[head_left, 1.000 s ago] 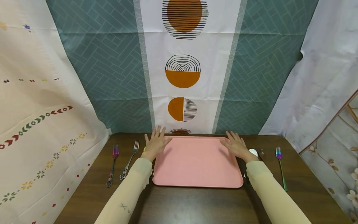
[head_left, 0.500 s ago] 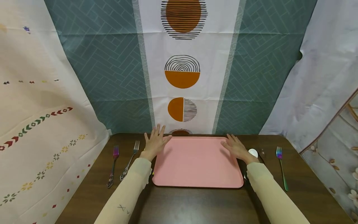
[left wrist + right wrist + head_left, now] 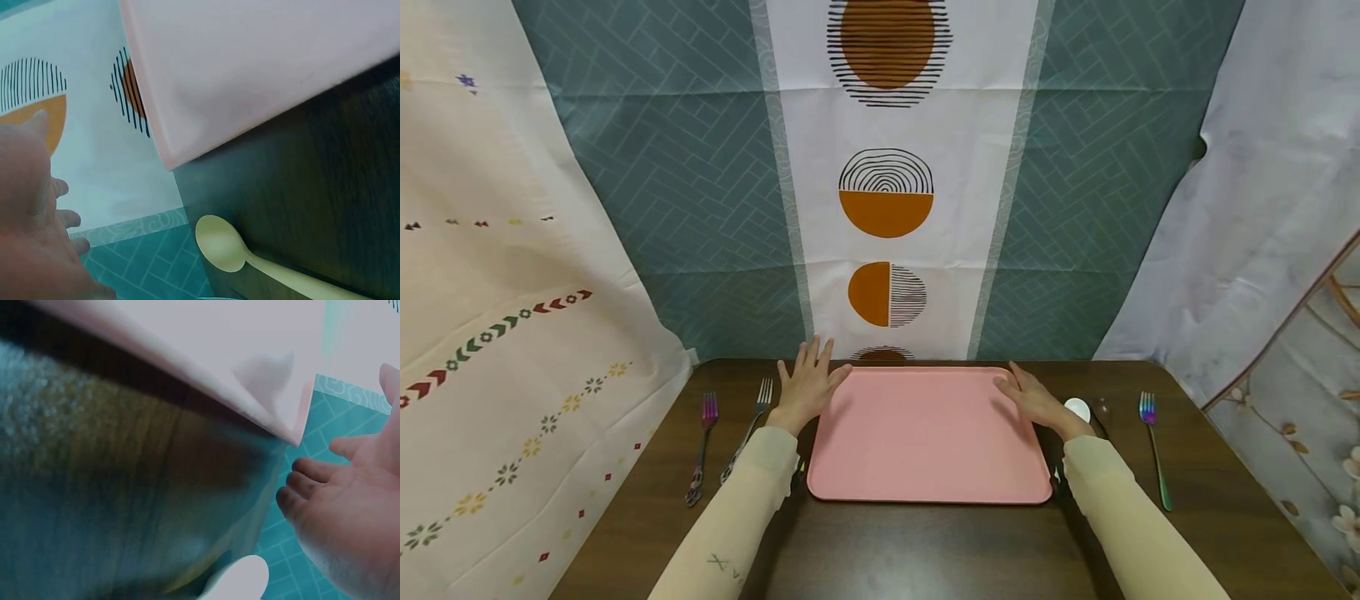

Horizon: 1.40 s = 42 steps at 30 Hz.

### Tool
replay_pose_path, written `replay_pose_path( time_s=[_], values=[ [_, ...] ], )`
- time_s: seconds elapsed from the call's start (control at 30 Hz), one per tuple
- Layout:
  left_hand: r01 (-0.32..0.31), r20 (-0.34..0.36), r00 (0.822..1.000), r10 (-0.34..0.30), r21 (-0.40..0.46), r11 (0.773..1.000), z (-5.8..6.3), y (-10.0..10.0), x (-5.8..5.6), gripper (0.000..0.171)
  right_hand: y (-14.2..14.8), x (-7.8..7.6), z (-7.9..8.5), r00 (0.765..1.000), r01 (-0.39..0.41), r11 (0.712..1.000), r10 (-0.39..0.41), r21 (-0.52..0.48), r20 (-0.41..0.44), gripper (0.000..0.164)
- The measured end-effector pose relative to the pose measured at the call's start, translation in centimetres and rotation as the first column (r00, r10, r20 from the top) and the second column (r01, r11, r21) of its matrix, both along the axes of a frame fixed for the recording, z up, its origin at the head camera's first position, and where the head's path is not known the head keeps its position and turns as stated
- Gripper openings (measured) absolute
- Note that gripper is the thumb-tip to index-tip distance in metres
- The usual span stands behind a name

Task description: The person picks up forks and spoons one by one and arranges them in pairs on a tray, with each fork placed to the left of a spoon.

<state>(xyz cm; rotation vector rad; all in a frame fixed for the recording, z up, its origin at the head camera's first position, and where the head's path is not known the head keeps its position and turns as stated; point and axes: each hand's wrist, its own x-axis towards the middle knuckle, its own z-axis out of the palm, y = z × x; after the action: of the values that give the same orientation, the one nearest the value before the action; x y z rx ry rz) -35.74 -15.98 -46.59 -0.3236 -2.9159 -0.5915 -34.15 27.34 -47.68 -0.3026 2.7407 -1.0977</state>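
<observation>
A pink rectangular tray (image 3: 925, 442) lies flat on the dark wooden table. My left hand (image 3: 807, 390) hovers by its far left corner, fingers spread and holding nothing. Over the far right corner is my right hand (image 3: 1039, 402), also holding nothing, its fingers extended. In the left wrist view, a pale yellow spoon (image 3: 220, 244) lies on the wood beside the tray, near the left hand (image 3: 37, 219). The right wrist view shows a white spoon's bowl (image 3: 242, 580) below the right hand (image 3: 353, 506); its handle is mostly out of frame.
Left of the tray lie a purple-tinted fork (image 3: 703, 446) and a silver fork (image 3: 763, 400), partly behind my left sleeve. On the right are a dark spoon (image 3: 1102, 410) and a rainbow-coloured fork (image 3: 1153, 450). A patterned cloth (image 3: 715, 208) hangs behind the table.
My left hand has shifted slightly left, away from the tray's corner. The right hand's fingers have drawn closer together; the tray stays in place.
</observation>
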Motion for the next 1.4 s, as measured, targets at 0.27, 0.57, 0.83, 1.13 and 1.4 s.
replay_pose_path(
  time_s=[0.27, 0.57, 0.83, 1.13, 1.4],
  values=[
    [-0.013, 0.008, 1.000, 0.013, 0.003, 1.000, 0.8, -0.3, 0.7, 0.079, 0.0, 0.2, 0.1, 0.998, 0.038, 0.999, -0.039, 0.027, 0.048, 0.086],
    [-0.024, 0.004, 1.000, 0.024, 0.018, 1.000, 0.7, -1.4, 0.8, 0.080, 0.3, 0.3, 0.2, 0.995, 0.093, 0.993, -0.096, 0.077, 0.038, 0.089],
    [-0.054, 0.009, 0.998, 0.054, 0.029, 0.998, 0.8, -2.9, 1.3, 0.085, 0.7, 0.1, 0.1, 0.997, 0.071, 0.995, -0.073, 0.065, 0.027, 0.086],
    [-0.061, 0.023, 0.998, 0.060, 0.032, 0.998, 0.1, -4.1, 1.1, 0.083, 1.4, -0.2, -0.6, 0.999, 0.048, 0.998, -0.049, 0.045, 0.020, 0.072],
    [-0.067, 0.036, 0.997, 0.065, 0.054, 0.996, 0.2, -4.4, 1.2, 0.082, 1.5, -0.3, -0.9, 1.000, 0.015, 1.000, -0.015, -0.007, -0.017, 0.075]
  ],
)
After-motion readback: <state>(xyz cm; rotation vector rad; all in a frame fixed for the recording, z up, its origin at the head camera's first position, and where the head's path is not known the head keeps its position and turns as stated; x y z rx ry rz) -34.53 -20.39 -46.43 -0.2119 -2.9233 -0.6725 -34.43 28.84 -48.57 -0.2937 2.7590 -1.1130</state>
